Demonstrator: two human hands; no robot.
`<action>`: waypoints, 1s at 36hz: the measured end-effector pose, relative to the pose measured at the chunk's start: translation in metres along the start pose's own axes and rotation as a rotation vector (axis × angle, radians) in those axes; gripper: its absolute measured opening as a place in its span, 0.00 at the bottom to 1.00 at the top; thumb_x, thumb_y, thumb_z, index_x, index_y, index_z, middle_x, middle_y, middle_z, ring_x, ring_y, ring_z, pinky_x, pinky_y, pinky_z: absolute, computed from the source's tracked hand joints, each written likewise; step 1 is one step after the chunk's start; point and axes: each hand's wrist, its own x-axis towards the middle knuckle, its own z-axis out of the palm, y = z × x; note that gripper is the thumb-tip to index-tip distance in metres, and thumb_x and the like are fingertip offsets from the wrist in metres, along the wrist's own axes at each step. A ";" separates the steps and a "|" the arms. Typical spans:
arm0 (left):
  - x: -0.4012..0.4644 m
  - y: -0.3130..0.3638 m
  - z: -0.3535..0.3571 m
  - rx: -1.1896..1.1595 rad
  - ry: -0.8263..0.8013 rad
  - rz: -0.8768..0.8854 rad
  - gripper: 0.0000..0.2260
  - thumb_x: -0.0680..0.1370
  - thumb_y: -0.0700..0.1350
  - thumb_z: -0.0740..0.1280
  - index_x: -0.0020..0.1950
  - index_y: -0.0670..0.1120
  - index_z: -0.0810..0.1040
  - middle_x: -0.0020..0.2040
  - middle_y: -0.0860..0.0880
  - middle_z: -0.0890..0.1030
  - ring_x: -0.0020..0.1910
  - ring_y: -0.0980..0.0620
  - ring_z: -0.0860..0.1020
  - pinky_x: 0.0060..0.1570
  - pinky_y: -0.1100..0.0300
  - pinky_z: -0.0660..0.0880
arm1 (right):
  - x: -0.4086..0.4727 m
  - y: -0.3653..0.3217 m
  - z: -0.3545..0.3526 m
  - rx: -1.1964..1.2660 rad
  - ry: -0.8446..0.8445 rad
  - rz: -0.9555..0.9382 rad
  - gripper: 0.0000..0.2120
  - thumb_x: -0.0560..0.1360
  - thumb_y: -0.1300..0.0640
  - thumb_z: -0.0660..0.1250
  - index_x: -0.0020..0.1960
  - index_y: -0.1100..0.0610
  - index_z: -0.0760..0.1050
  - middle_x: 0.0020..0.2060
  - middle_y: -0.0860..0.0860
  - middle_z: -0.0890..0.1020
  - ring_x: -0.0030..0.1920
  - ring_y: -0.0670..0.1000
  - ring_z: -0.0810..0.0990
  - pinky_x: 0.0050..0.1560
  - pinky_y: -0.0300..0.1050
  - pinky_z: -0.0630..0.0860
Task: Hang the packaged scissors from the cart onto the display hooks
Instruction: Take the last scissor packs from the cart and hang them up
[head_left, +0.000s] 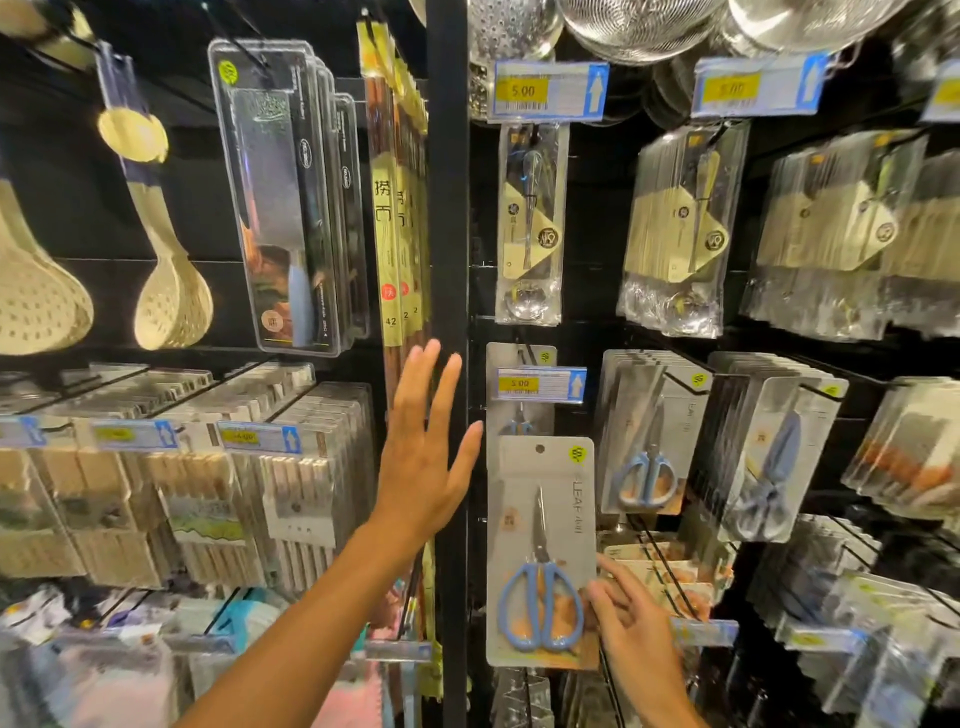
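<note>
A packaged pair of blue-handled scissors (540, 551) on a grey card is held upright in front of the display. My right hand (631, 623) grips its lower right edge, thumb on the front. The card's hang hole sits just below a display hook (527, 356) carrying one scissors pack and a price tag (540, 384). My left hand (428, 441) is raised with fingers spread and straight, just left of the card, in front of the black upright post (449, 260). More scissors packs (649, 431) hang to the right. The cart is out of view.
Packaged knives (296, 197) and chopsticks (395, 182) hang upper left, slotted ladles (171, 291) further left. Spoon packs (530, 223) and metal strainers (644, 26) are above. Boxed goods (291, 483) fill the left shelf. Hooks with price tags jut out at lower right.
</note>
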 end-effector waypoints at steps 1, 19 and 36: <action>-0.001 -0.004 0.005 0.019 -0.007 0.006 0.31 0.82 0.45 0.65 0.81 0.41 0.55 0.83 0.43 0.49 0.82 0.41 0.49 0.79 0.41 0.54 | 0.003 -0.001 0.002 0.005 -0.010 0.008 0.15 0.81 0.65 0.64 0.62 0.48 0.76 0.49 0.46 0.88 0.48 0.48 0.87 0.50 0.47 0.84; -0.002 -0.019 0.022 0.029 0.024 0.045 0.32 0.83 0.48 0.61 0.82 0.44 0.49 0.83 0.48 0.43 0.82 0.40 0.48 0.78 0.38 0.55 | 0.038 -0.043 0.016 0.069 -0.004 -0.219 0.14 0.82 0.64 0.62 0.63 0.49 0.76 0.47 0.47 0.87 0.48 0.49 0.87 0.46 0.45 0.84; -0.002 -0.019 0.023 0.002 0.033 0.049 0.32 0.82 0.46 0.62 0.82 0.44 0.49 0.83 0.50 0.42 0.82 0.40 0.48 0.78 0.37 0.55 | 0.073 -0.048 0.023 0.028 -0.014 -0.170 0.15 0.82 0.64 0.63 0.58 0.45 0.77 0.43 0.45 0.88 0.45 0.47 0.87 0.44 0.46 0.85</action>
